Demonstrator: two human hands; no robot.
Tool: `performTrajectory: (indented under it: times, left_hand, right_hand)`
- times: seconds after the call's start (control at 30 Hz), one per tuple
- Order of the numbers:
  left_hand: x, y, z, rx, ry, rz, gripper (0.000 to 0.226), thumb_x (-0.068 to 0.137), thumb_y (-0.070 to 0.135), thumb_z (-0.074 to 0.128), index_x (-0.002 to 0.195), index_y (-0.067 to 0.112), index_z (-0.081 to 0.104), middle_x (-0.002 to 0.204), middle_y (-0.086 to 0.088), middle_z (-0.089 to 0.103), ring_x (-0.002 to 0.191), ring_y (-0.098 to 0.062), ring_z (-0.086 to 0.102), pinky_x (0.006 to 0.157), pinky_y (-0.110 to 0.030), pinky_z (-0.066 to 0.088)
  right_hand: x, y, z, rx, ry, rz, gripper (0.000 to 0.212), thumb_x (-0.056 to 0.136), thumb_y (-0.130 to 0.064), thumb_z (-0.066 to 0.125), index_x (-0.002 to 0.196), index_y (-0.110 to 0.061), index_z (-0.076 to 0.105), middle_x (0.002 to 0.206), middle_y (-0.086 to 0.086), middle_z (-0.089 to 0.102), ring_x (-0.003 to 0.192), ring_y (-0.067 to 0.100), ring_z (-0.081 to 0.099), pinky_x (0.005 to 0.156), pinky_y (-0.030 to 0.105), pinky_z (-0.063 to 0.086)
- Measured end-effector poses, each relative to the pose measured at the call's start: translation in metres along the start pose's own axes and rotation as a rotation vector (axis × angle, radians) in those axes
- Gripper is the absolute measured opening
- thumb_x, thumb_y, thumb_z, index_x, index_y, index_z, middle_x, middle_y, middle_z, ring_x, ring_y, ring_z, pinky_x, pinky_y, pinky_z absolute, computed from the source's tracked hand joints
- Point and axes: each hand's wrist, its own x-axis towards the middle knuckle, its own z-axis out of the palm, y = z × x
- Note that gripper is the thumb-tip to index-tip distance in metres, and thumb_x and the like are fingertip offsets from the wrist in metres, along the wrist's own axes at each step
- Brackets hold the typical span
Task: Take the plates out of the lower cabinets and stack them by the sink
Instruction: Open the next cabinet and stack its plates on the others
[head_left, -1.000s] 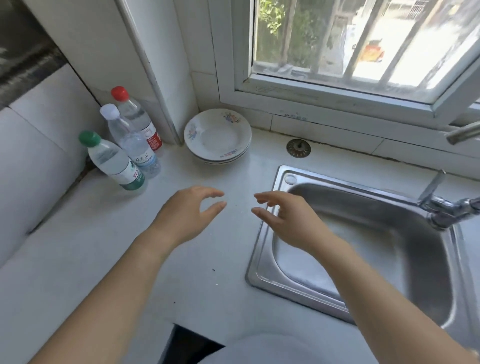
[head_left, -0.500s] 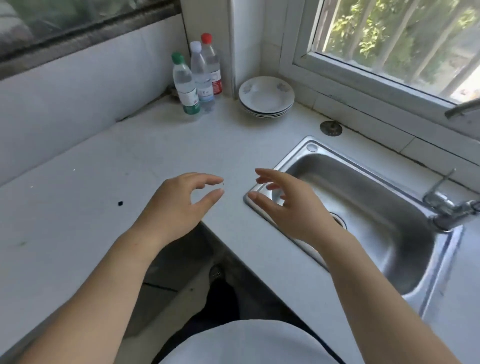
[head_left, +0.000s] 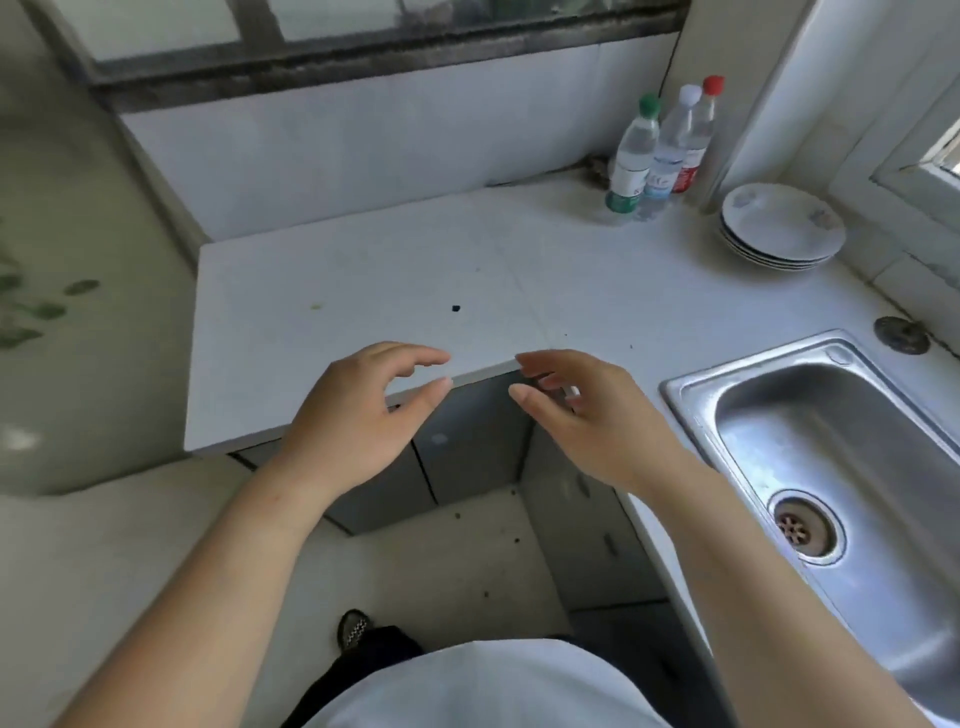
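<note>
Both hands hover empty over the inner corner of the white surface (head_left: 467, 260). The left hand (head_left: 358, 415) sits at about 7 o'clock from the centre of the view, its fingers (head_left: 415, 358) curled loosely and spread fairly wide, holding nothing. The right hand (head_left: 587, 415) is just beside it at 5 o'clock, fingers half open, also holding nothing. The stack of plates (head_left: 782, 226) rests on the surface at 2 o'clock, in the far corner under the window, beyond the sink (head_left: 852, 467). Three bottles (head_left: 660, 156) stand upright just to the left of the plates. Grey lower cabinets (head_left: 467, 452) show beneath the surface, between the hands.
</note>
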Motion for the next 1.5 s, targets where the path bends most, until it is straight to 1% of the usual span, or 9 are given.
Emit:
performTrajectory:
  times: [0.1, 0.27, 0.4, 0.53, 0.67, 0.83, 1.1, 1.37, 1.5]
  left_hand:
    - [-0.016, -0.033, -0.026, -0.023, 0.045, -0.063, 0.025, 0.087, 0.041, 0.055, 0.112, 0.04, 0.06, 0.11, 0.029, 0.054, 0.105, 0.006, 0.052, 0.075, -0.004, 0.037]
    - [-0.054, -0.116, -0.089, -0.033, 0.154, -0.2, 0.022, 0.086, 0.039, 0.057, 0.108, 0.041, 0.061, 0.1, 0.038, 0.05, 0.102, 0.005, 0.054, 0.071, 0.002, 0.035]
    - [-0.104, -0.195, -0.16, 0.056, 0.263, -0.312, 0.024, 0.086, 0.039, 0.06, 0.109, 0.032, 0.065, 0.103, 0.022, 0.06, 0.099, -0.001, 0.058, 0.076, -0.001, 0.035]
    - [-0.176, -0.266, -0.216, 0.084, 0.406, -0.498, 0.025, 0.086, 0.039, 0.059, 0.109, 0.033, 0.064, 0.11, 0.016, 0.061, 0.101, -0.003, 0.056, 0.078, -0.02, 0.041]
    - [-0.245, -0.31, -0.255, 0.083, 0.539, -0.679, 0.026, 0.087, 0.037, 0.057, 0.112, 0.033, 0.063, 0.112, 0.019, 0.059, 0.103, -0.002, 0.056, 0.072, -0.015, 0.039]
    - [-0.309, -0.34, -0.291, 0.055, 0.715, -0.838, 0.025, 0.087, 0.036, 0.058, 0.111, 0.033, 0.063, 0.109, 0.021, 0.058, 0.1, -0.001, 0.056, 0.076, -0.006, 0.037]
    - [-0.352, -0.4, -0.343, 0.061, 0.889, -1.017, 0.024, 0.087, 0.042, 0.055, 0.109, 0.037, 0.062, 0.107, 0.024, 0.057, 0.095, 0.004, 0.056, 0.07, 0.004, 0.033]
    - [-0.337, -0.507, -0.412, 0.074, 0.895, -1.148, 0.024, 0.087, 0.044, 0.053, 0.109, 0.04, 0.06, 0.11, 0.023, 0.058, 0.094, 0.003, 0.056, 0.071, -0.004, 0.034]
    - [-0.321, -0.556, -0.459, 0.098, 0.871, -1.213, 0.025, 0.088, 0.045, 0.052, 0.111, 0.039, 0.059, 0.108, 0.026, 0.055, 0.096, 0.003, 0.054, 0.071, -0.003, 0.032]
  right_hand:
    - [0.019, -0.029, 0.034, -0.028, -0.097, -0.056, 0.04, 0.089, -0.045, 0.051, 0.126, -0.029, 0.053, 0.119, -0.016, 0.059, 0.104, 0.0, 0.054, 0.091, 0.021, 0.045]
    - [0.055, -0.097, 0.117, -0.041, -0.257, -0.162, 0.041, 0.089, -0.047, 0.051, 0.127, -0.03, 0.052, 0.118, -0.018, 0.058, 0.102, -0.002, 0.054, 0.083, 0.015, 0.041]
    - [0.08, -0.17, 0.21, -0.049, -0.409, -0.276, 0.039, 0.089, -0.046, 0.053, 0.125, -0.03, 0.054, 0.117, -0.015, 0.06, 0.1, 0.0, 0.056, 0.085, 0.018, 0.046]
    - [0.098, -0.25, 0.303, -0.132, -0.562, -0.478, 0.039, 0.09, -0.039, 0.055, 0.124, -0.021, 0.056, 0.117, -0.005, 0.062, 0.102, 0.012, 0.059, 0.089, 0.025, 0.046]
    - [0.101, -0.315, 0.379, -0.149, -0.693, -0.611, 0.04, 0.089, -0.04, 0.055, 0.123, -0.02, 0.057, 0.114, -0.005, 0.064, 0.099, 0.011, 0.059, 0.09, 0.029, 0.048]
    - [0.091, -0.376, 0.458, -0.147, -0.864, -0.736, 0.038, 0.088, -0.043, 0.055, 0.121, -0.024, 0.058, 0.113, -0.008, 0.064, 0.098, 0.007, 0.059, 0.089, 0.027, 0.048]
    - [0.101, -0.453, 0.56, -0.146, -1.06, -0.866, 0.035, 0.087, -0.044, 0.056, 0.118, -0.029, 0.058, 0.109, -0.015, 0.062, 0.099, 0.003, 0.058, 0.09, 0.025, 0.047]
    - [0.172, -0.545, 0.681, -0.182, -1.147, -0.955, 0.037, 0.086, -0.047, 0.055, 0.119, -0.031, 0.057, 0.113, -0.016, 0.061, 0.1, 0.002, 0.056, 0.089, 0.025, 0.046]
    - [0.207, -0.594, 0.733, -0.188, -1.191, -0.979, 0.039, 0.086, -0.048, 0.054, 0.121, -0.03, 0.056, 0.113, -0.015, 0.061, 0.101, 0.003, 0.056, 0.09, 0.029, 0.048]
